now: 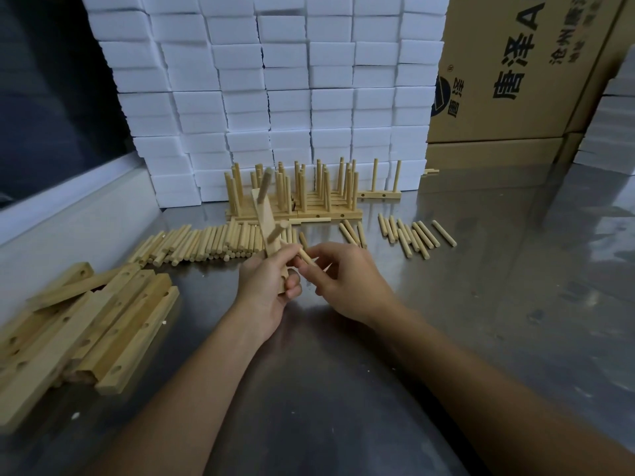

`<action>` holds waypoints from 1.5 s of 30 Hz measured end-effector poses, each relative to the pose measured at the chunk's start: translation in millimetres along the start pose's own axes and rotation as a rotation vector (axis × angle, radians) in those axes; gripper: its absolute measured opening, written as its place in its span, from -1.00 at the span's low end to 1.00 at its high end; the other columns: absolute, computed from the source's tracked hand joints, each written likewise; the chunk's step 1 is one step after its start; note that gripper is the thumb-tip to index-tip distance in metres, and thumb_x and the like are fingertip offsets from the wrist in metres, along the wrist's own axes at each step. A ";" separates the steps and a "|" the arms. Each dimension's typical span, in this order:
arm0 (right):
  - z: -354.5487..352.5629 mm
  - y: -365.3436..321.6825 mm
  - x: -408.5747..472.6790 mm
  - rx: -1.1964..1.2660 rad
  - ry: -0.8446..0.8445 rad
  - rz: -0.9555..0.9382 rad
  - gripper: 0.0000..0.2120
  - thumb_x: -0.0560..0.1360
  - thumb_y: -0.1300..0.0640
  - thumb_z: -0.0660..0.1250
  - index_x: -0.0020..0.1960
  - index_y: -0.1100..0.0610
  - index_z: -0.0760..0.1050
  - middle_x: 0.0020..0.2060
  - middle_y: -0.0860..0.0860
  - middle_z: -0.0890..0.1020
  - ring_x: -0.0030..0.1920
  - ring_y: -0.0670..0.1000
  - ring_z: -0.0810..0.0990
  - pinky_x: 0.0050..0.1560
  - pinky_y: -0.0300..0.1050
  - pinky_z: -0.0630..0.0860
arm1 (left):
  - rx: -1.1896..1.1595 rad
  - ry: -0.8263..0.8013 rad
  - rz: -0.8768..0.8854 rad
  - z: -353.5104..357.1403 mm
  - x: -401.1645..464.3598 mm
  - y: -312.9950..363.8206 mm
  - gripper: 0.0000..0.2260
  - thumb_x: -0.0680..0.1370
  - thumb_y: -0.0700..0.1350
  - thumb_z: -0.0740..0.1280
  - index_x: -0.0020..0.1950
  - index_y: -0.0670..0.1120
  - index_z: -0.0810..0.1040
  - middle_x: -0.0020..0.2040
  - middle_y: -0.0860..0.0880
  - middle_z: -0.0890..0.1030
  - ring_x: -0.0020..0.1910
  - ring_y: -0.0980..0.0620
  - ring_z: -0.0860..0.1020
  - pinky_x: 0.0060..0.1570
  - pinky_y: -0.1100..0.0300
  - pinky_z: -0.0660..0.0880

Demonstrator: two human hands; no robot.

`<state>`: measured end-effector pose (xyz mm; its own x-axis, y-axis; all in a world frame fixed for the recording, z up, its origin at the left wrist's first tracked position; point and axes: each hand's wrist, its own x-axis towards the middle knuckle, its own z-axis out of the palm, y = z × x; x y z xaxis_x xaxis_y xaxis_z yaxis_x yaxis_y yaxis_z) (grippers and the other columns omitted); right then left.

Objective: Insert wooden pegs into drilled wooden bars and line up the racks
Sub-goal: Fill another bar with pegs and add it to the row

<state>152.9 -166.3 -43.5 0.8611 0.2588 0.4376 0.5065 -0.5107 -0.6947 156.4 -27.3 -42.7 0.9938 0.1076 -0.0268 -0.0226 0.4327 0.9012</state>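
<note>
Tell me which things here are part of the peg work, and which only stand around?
Part of the job: held bar, peg in right hand, left hand, loose pegs, drilled bars, finished racks.

Standing around: white foam blocks, cardboard boxes.

Work surface: a brushed metal table [498, 255], dull grey, scuffed, carrying soft reflections of the items behind it. Rear of table: a wall of white foam blocks [275, 97], stacked in uneven columns and reaching the top of the view. Right rear: large cardboard cartons [515, 80], stacked, printed with dark Chinese characters and a round logo. Far right edge: further white stacks [615, 125]. Left: a dark panel [51, 97] above a pale ledge [68, 201]. Lighting dim and even.
</note>
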 end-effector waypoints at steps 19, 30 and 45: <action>-14.2 -16.2 0.2 0.536 0.063 0.287 -0.87 0.54 0.27 0.40 0.07 0.29 0.61 -0.34 0.07 0.64 -0.51 -0.16 0.46 -0.47 -0.32 0.40 | -0.126 -0.041 -0.056 -6.5 0.0 3.2 -0.70 0.66 -0.07 0.12 -0.12 -0.20 0.53 -0.50 -0.05 0.33 -0.54 0.03 0.31 -0.58 0.24 0.27; -8.2 -22.1 -2.7 0.351 -0.063 0.067 -0.94 0.52 0.24 0.45 -0.09 0.16 0.71 -0.34 -0.18 0.68 -0.30 -0.28 0.61 -0.14 -0.40 0.46 | -0.063 -0.031 -0.025 -5.1 -1.7 1.2 -0.67 0.64 -0.05 0.09 -0.27 -0.13 0.43 -0.57 -0.02 0.29 -0.67 0.06 0.21 -0.64 0.36 0.12; -18.1 -31.9 3.5 -0.064 -0.065 -0.058 -0.85 0.53 0.14 0.44 -0.19 0.14 0.70 -0.59 -0.24 0.47 -0.44 -0.33 0.49 -0.41 -0.47 0.34 | 0.176 -0.024 0.028 -0.9 -1.8 -8.3 -0.58 0.69 0.03 0.04 -0.28 -0.13 0.37 -0.58 -0.03 0.24 -0.65 0.06 0.16 -0.61 0.35 0.08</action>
<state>139.0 -164.0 -9.5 0.8325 0.3410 0.4367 0.5536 -0.5438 -0.6307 154.7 -30.2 -50.5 0.9954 0.0954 0.0076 -0.0328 0.2659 0.9634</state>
